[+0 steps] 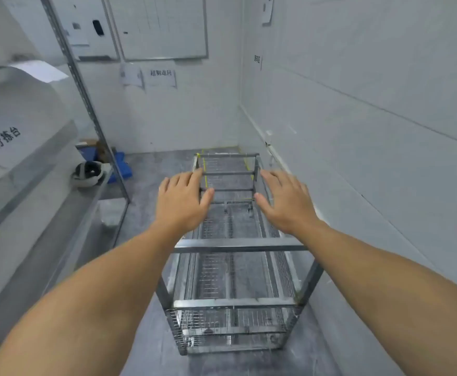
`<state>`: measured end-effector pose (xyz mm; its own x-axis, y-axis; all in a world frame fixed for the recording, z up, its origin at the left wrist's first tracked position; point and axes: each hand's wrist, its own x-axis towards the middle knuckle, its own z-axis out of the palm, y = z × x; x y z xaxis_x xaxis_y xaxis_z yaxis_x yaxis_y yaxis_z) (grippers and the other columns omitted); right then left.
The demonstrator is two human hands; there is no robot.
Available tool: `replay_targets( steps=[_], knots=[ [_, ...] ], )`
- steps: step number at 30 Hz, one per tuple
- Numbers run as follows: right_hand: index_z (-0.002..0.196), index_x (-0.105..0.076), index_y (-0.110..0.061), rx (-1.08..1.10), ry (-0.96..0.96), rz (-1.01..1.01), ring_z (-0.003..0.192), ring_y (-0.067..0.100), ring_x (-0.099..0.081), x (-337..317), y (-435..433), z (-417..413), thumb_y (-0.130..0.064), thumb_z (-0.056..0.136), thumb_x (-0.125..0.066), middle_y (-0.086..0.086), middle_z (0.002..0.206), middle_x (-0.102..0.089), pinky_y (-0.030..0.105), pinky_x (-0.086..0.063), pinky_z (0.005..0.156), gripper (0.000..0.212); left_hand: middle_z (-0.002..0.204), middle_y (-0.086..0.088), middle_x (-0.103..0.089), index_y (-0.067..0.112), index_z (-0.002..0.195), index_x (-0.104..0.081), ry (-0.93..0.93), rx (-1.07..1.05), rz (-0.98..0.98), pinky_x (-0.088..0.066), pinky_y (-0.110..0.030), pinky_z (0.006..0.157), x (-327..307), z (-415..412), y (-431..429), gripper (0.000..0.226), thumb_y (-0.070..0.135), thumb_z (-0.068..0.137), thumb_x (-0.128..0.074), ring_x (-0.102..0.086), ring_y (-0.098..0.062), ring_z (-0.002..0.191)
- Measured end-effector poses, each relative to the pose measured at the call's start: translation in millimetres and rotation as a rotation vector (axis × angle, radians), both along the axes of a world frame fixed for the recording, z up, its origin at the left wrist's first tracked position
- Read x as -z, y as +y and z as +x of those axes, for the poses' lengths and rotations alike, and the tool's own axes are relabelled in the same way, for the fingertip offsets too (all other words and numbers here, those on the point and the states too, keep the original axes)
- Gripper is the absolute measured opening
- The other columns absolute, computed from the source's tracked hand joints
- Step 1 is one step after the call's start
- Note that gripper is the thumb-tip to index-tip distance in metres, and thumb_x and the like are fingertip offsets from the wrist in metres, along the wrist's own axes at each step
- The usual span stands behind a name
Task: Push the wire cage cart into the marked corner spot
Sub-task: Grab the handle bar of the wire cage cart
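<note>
The wire cage cart is a long metal frame with mesh sides and an open top, standing lengthwise along the right wall. Its far end reaches into the corner, where yellow floor lines show through the frame. My left hand hovers over the cart's left top rail, fingers spread, holding nothing. My right hand hovers over the right top rail, also flat and empty. Whether either palm touches a rail cannot be told. Both forearms stretch out above the near end of the cart.
A metal shelf rack and a covered sorting table line the left side. A white helmet lies on the table's end; blue bins sit on the floor behind. White walls close the right and far sides.
</note>
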<state>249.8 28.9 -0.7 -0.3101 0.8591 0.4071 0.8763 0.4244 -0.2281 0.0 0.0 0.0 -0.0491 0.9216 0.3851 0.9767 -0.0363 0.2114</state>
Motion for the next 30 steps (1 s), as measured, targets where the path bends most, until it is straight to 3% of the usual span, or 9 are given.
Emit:
replay_targets(
  steps=[5,11,16,20,24,30],
  knots=[
    [0.147,-0.034,-0.026,0.046,-0.056,-0.144,0.131,0.024,-0.036,59.7,-14.2,15.0,-0.060,0.091,-0.028,0.003,0.144,-0.043,0.047,-0.031,0.106,0.065,0.140,-0.005,-0.056,0.020,0.144,-0.044,0.045,0.026,-0.125,-0.028,-0.047,0.112,52.1,-1.3,-9.6,0.059,0.055,0.098,-0.032,-0.046,-0.029,0.130],
    [0.145,-0.033,-0.030,0.107,-0.153,-0.174,0.133,0.021,-0.033,108.6,-25.8,26.8,-0.061,0.093,-0.028,0.000,0.143,-0.044,0.052,-0.026,0.110,0.060,0.142,-0.003,-0.053,0.020,0.147,-0.041,0.067,0.069,-0.274,-0.029,-0.046,0.110,92.1,-5.4,-15.9,0.059,0.055,0.100,-0.029,-0.045,-0.027,0.131],
    [0.143,-0.035,-0.038,0.156,-0.198,-0.208,0.135,0.023,-0.029,125.0,-32.5,35.7,-0.067,0.093,-0.023,-0.001,0.142,-0.044,0.058,-0.012,0.113,0.059,0.134,0.000,-0.057,0.022,0.138,-0.049,0.040,0.085,-0.305,-0.031,-0.046,0.104,114.7,-9.1,-20.2,0.055,0.056,0.100,-0.027,-0.051,-0.025,0.122],
    [0.142,-0.037,-0.042,0.156,-0.193,-0.208,0.133,0.020,-0.031,130.3,-32.9,35.3,-0.068,0.093,-0.022,-0.006,0.138,-0.048,0.058,-0.004,0.114,0.057,0.114,0.005,-0.063,0.026,0.120,-0.058,0.077,0.068,-0.270,-0.030,-0.043,0.095,125.3,-6.9,-21.1,0.057,0.057,0.096,-0.016,-0.054,-0.023,0.106],
    [0.136,-0.041,-0.045,0.195,-0.158,-0.220,0.131,0.020,-0.033,133.6,-26.2,30.3,-0.067,0.094,-0.025,-0.008,0.136,-0.050,0.059,-0.001,0.114,0.050,0.101,0.006,-0.060,0.026,0.106,-0.059,0.089,0.062,-0.237,-0.031,-0.043,0.091,131.2,-9.3,-16.9,0.055,0.060,0.096,-0.017,-0.053,-0.022,0.096],
    [0.131,-0.043,-0.048,0.194,-0.158,-0.241,0.128,0.019,-0.033,132.0,-9.1,28.8,-0.068,0.093,-0.021,-0.009,0.133,-0.051,0.057,0.000,0.113,0.048,0.096,0.007,-0.056,0.026,0.098,-0.057,0.079,0.065,-0.219,-0.031,-0.043,0.090,133.7,-11.9,-1.2,0.050,0.060,0.096,-0.020,-0.051,-0.020,0.094]
  ],
)
